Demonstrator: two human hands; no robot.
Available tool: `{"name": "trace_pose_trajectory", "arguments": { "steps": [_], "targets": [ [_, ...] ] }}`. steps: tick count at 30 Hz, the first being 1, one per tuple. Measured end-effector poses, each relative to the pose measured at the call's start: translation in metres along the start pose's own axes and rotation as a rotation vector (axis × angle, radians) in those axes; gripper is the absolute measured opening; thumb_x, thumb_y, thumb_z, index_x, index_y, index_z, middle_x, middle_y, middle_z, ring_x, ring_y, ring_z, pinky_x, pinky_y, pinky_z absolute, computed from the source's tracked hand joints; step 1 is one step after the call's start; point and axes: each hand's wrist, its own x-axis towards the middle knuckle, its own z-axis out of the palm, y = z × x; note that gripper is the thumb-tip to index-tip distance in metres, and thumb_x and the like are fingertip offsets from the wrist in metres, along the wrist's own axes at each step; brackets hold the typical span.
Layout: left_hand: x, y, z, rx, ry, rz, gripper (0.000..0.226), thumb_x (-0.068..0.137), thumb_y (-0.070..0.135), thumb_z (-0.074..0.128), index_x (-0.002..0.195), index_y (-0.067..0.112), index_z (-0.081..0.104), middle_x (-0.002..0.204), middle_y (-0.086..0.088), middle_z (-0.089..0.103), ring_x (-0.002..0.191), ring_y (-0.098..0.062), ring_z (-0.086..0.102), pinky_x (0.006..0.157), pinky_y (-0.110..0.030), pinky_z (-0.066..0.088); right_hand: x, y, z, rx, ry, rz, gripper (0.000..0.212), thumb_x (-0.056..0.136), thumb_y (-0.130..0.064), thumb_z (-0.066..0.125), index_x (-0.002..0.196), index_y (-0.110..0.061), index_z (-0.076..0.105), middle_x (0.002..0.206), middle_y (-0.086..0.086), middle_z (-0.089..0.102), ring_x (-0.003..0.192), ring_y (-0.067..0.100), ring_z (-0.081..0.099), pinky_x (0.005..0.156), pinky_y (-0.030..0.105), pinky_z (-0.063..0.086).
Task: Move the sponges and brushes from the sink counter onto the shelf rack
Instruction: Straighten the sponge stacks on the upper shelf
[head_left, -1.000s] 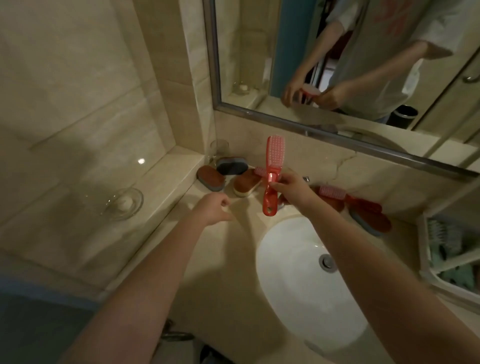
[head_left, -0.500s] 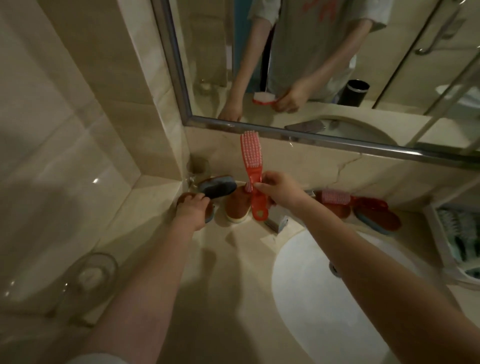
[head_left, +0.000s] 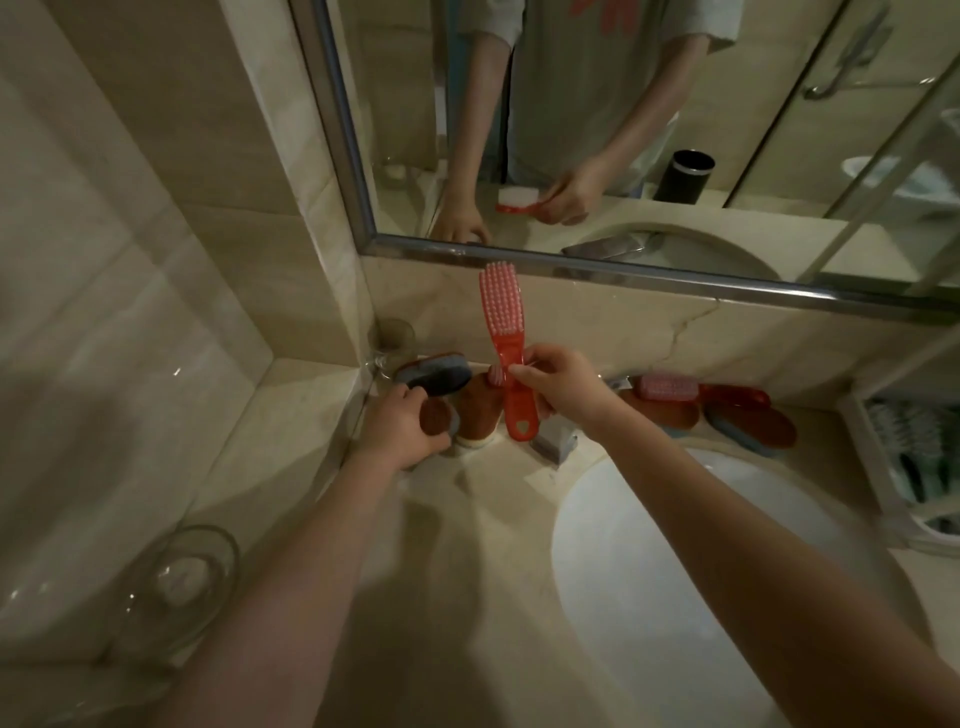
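The red plastic long-handled brush (head_left: 505, 358) stands nearly upright in the right hand (head_left: 563, 387), pinched at mid-handle between thumb and curled fingers. Its bristle head points up toward the mirror (head_left: 675, 283) and its handle end hangs just above the beige stone surface (head_left: 467, 519). Just left of that hand, the left hand (head_left: 402, 428) curls its fingers round a brown oval sponge pad (head_left: 435, 415) lying in the surface's back corner. The white shelf rack (head_left: 878, 467) sits well off to the right of both hands, beyond the white basin (head_left: 701, 597), so the right hand is nearer, and I'd say the brush must swing rightward and tip over to go in.
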Motion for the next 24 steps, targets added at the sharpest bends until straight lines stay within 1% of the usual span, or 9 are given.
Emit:
{"name": "trace_pose_trajectory", "arguments": {
  "steps": [3,6,8,10,13,15,17,20,24],
  "targets": [
    [-0.015,0.022,-0.007,-0.395,0.210,-0.092,0.037,0.071,0.043,0.073,0.089,0.015,0.057,0.097,-0.006,0.060,0.091,-0.022,0.056,0.073,-0.028,0.041,-0.009,-0.001,-0.007,0.060,0.022,0.000,0.004,0.095,-0.019,0.057,0.094,-0.017,0.061,0.080,0.000,0.064,0.057,0.006,0.060,0.048,0.018,0.047],
    [-0.028,0.052,-0.014,-0.705,0.276,-0.156,0.028,0.076,0.036,0.073,0.076,0.016,0.053,0.073,0.004,0.056,0.073,-0.015,0.054,0.061,-0.024,0.036,-0.023,0.002,-0.016,0.107,0.059,-0.022,0.007,0.095,-0.016,0.056,0.089,-0.016,0.061,0.080,0.004,0.065,0.062,0.012,0.063,0.054,0.025,0.048],
    [-0.033,0.072,-0.016,-0.857,0.284,-0.184,0.027,0.078,0.038,0.070,0.075,0.018,0.053,0.074,0.005,0.057,0.078,-0.018,0.059,0.064,-0.028,0.043,-0.038,0.005,-0.025,0.121,0.077,-0.023,0.009,0.095,-0.015,0.054,0.097,-0.010,0.061,0.084,0.007,0.064,0.069,0.018,0.062,0.057,0.025,0.049],
    [-0.038,0.090,-0.014,-0.971,0.262,-0.196,0.027,0.079,0.042,0.069,0.082,0.017,0.057,0.086,0.000,0.063,0.088,-0.023,0.062,0.077,-0.035,0.049,-0.055,0.010,-0.037,0.142,0.115,-0.024,0.016,0.096,-0.014,0.053,0.105,-0.003,0.061,0.084,0.007,0.063,0.068,0.015,0.060,0.054,0.018,0.049],
    [-0.053,0.122,-0.008,-1.062,0.203,-0.170,0.048,0.070,0.056,0.066,0.097,0.017,0.060,0.102,-0.003,0.066,0.096,-0.020,0.063,0.088,-0.039,0.052,-0.081,0.025,-0.058,0.134,0.178,-0.034,0.012,0.096,-0.017,0.054,0.103,-0.010,0.061,0.084,0.000,0.063,0.069,0.009,0.060,0.052,0.013,0.047],
    [-0.064,0.146,-0.001,-1.118,0.194,-0.170,0.055,0.070,0.057,0.066,0.107,0.016,0.060,0.108,-0.003,0.065,0.097,-0.017,0.062,0.085,-0.033,0.053,-0.097,0.038,-0.076,0.131,0.204,-0.041,0.009,0.096,-0.016,0.054,0.099,-0.012,0.061,0.080,-0.002,0.062,0.065,0.008,0.059,0.049,0.012,0.044],
    [-0.074,0.173,0.006,-1.147,0.189,-0.172,0.044,0.078,0.046,0.068,0.108,0.015,0.059,0.110,-0.004,0.064,0.096,-0.016,0.061,0.077,-0.026,0.051,-0.116,0.052,-0.097,0.116,0.214,-0.055,0.011,0.095,-0.014,0.055,0.101,-0.010,0.063,0.080,-0.001,0.063,0.060,0.006,0.057,0.047,0.013,0.044],
    [-0.090,0.216,0.023,-1.218,0.204,-0.176,0.043,0.070,0.048,0.072,0.095,0.017,0.055,0.099,-0.003,0.063,0.091,-0.017,0.062,0.079,-0.034,0.054,-0.146,0.077,-0.135,0.114,0.204,-0.069,0.008,0.093,-0.009,0.057,0.097,-0.012,0.063,0.082,0.002,0.064,0.058,0.008,0.056,0.047,0.016,0.044],
    [-0.118,0.276,0.052,-1.191,0.212,-0.174,0.036,0.079,0.039,0.070,0.098,0.013,0.053,0.090,0.003,0.058,0.084,-0.012,0.056,0.074,-0.024,0.045,-0.183,0.114,-0.189,0.088,0.157,-0.067,0.007,0.089,-0.005,0.061,0.085,-0.010,0.060,0.070,0.004,0.061,0.051,0.008,0.056,0.045,0.016,0.043]
  ]
}}
